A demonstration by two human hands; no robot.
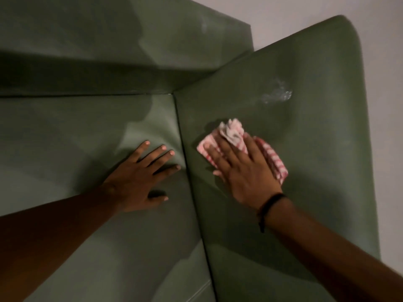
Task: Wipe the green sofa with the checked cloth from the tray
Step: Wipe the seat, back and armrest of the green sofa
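The green sofa [87, 127] fills the view, with its seat cushion on the left and its broad armrest [316, 149] on the right. My right hand [242, 171] lies flat on the armrest and presses the bunched red-and-white checked cloth [233, 134] against it. A whitish smear [275, 94] marks the armrest just beyond the cloth. My left hand [141, 177] rests palm down on the seat cushion, fingers spread, beside the seam with the armrest. It holds nothing. The tray is out of view.
The sofa's backrest [109, 40] runs across the top, with a faint pale mark [205, 26] near its right end. A pale wall [381, 83] lies behind and to the right of the armrest. A dark band circles my right wrist.
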